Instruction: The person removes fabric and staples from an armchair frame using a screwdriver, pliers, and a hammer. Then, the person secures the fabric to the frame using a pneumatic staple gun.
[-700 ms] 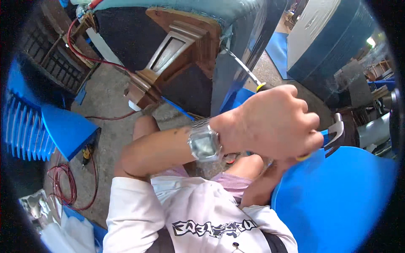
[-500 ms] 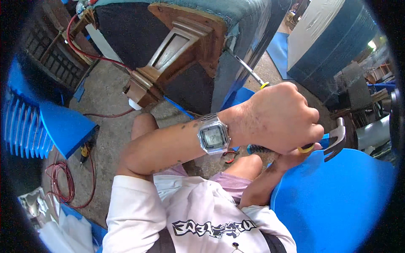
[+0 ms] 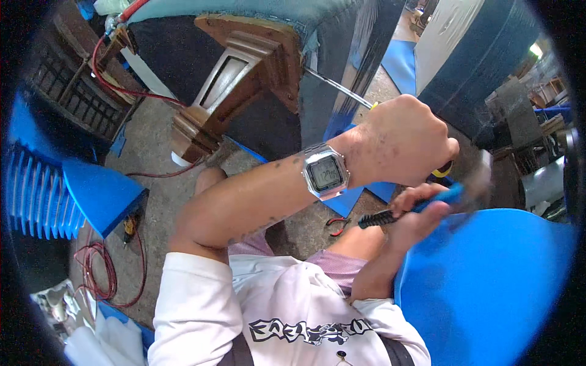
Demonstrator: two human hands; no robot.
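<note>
My left hand (image 3: 403, 143), with a watch on its wrist, is closed around the handle of a screwdriver (image 3: 342, 89). Its yellow handle ends stick out on both sides of the fist. The metal shaft points up and left, with the tip at the edge of the wooden leg's (image 3: 241, 76) mounting plate, against blue-green upholstery (image 3: 329, 36). Just below that fist, my right hand (image 3: 418, 222) grips a hammer (image 3: 448, 194) by its blue and black handle. The hammer head is smeared by motion near the screwdriver's butt end.
Red-handled pliers (image 3: 337, 227) lie on the floor by my knee. A blue chair seat (image 3: 488, 280) fills the lower right. Stacked blue chair pieces (image 3: 101, 198) stand at left, above a coiled red hose (image 3: 97, 274). Another upholstered piece (image 3: 482, 55) rises at far right.
My right hand has swung the hammer upward, bringing more of its handle into view. The screwdriver stays at the plate's edge, in my left hand. The view has shifted slightly.
</note>
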